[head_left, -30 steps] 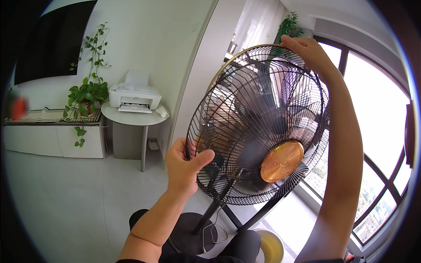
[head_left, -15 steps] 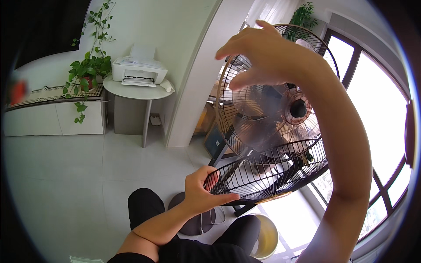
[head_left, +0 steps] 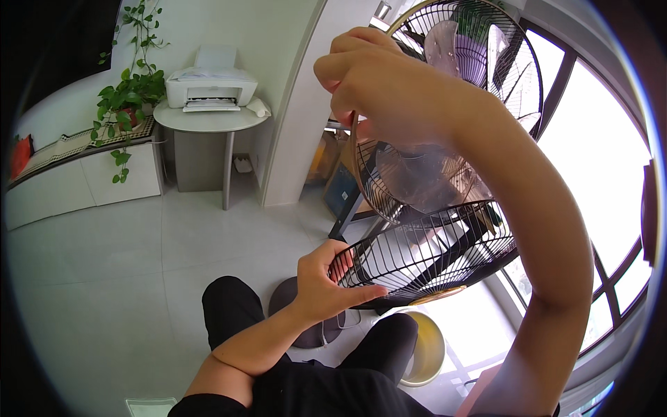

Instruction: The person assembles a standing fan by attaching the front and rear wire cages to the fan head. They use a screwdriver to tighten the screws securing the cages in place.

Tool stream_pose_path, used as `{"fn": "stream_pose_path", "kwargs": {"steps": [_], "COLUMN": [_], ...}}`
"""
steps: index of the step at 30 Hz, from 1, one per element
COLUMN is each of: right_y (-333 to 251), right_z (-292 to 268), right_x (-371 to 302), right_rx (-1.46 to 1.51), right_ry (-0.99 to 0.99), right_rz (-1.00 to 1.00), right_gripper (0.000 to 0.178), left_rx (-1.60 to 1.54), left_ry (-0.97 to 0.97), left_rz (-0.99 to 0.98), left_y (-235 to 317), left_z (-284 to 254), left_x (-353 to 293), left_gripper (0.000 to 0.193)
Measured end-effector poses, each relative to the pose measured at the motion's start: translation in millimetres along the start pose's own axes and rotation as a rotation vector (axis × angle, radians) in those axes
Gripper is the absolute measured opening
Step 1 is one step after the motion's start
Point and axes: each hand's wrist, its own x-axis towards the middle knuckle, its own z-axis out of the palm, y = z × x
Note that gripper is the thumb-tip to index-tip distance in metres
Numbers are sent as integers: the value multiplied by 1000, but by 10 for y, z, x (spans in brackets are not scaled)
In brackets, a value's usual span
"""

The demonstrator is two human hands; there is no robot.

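Note:
A standing fan has its see-through blades (head_left: 417, 182) exposed in front of the round rear grille (head_left: 536, 87). My left hand (head_left: 321, 281) grips the left edge of the detached black wire front grille (head_left: 434, 257), thumb over the rim. That grille is tilted low, below the blades, with a gold-coloured centre piece on its underside. Higher up, my right arm arches over the fan. My right hand (head_left: 396, 90) is closed around the left rim of the rear grille, and it hides the fan's hub and part of the blades.
A yellow bucket (head_left: 432, 347) stands by my right knee. Between my legs is a dark round base (head_left: 288, 306) with a cord. A white printer (head_left: 208, 90) sits on a small table (head_left: 201, 123) at the left, near a trailing plant (head_left: 132, 97). Tall windows (head_left: 590, 146) line the right side.
My right hand has gone from spread fingers to closed on the rear grille's rim, moving slightly left and down. My left hand still holds the front grille. The view has shifted a little.

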Motion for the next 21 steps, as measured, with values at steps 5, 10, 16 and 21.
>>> {"fn": "stream_pose_path", "kwargs": {"steps": [5,10,16,21], "right_y": [-60,-30,-7,-198], "right_z": [-6,-124,47,-38], "right_x": [-42,-70,-212,-697], "right_rx": [-124,-233,-103,47], "right_ry": [-7,-69,111,281], "right_rz": [-40,-74,5,307], "right_gripper": [14,8,16,15], "left_rx": [62,73,-193,-323], "left_ry": [34,75,-12,-18], "left_rz": [166,228,-36,-47], "left_y": [-144,-229,-183,-83], "left_z": [111,187,266,249], "left_x": [143,229,264,222], "left_gripper": [53,55,49,53]}}
